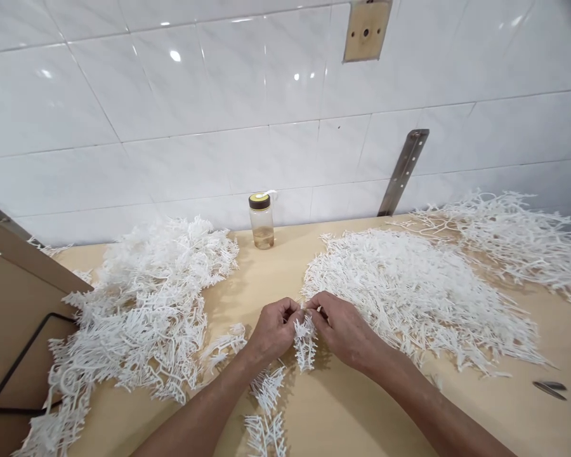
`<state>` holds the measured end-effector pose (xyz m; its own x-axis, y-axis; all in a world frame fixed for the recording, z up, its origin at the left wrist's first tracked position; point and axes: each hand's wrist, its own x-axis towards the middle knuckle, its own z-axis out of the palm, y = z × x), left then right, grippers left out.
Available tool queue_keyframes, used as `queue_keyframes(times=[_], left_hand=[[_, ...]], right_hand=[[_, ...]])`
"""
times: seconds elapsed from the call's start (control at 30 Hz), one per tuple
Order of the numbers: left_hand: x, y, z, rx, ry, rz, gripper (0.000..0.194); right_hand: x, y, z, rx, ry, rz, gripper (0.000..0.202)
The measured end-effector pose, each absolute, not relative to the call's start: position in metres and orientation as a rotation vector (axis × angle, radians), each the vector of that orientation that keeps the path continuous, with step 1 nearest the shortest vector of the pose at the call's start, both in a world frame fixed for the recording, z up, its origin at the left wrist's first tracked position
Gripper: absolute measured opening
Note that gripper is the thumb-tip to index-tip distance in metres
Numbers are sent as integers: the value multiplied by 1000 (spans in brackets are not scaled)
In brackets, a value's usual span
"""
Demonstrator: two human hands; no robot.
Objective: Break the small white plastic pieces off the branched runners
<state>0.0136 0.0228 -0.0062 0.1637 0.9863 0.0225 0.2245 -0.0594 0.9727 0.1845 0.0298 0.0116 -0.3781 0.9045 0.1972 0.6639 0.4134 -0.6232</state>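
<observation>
My left hand (pixel 275 330) and my right hand (pixel 341 324) meet above the middle of the table, both with fingers pinched together. Between them hangs a white branching plastic sprig (pixel 305 344), gripped at its top end by both hands. The exact fingertip contact is partly hidden by the fingers. Below my left forearm, loose white sprigs (pixel 266 435) lie on the table. A few more pieces (pixel 226 343) rest to the left of my left wrist. Just beyond my right hand spreads a large heap of white sprigs (pixel 409 292).
Another tall white heap (pixel 147 311) covers the left side, beside a brown panel (pixel 23 330) with a black wire frame. A clear bottle (pixel 262 222) with dark lid stands near the tiled wall. More sprigs (pixel 523 241) and a small metal tool (pixel 551 388) lie right.
</observation>
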Motion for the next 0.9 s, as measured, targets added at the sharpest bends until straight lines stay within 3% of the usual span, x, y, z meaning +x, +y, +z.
queue_keyframes(times=[0.53, 0.63, 0.9], left_hand=[[7, 26, 0, 1578, 1139, 889, 13], [4, 26, 2, 1580, 1095, 876, 16], [12, 20, 0, 1576, 1090, 851, 24]], right_hand=[[171, 28, -4, -1381, -2163, 373, 14], [168, 27, 0, -1419, -2089, 449, 10], [202, 51, 6, -1455, -1820, 221, 9]])
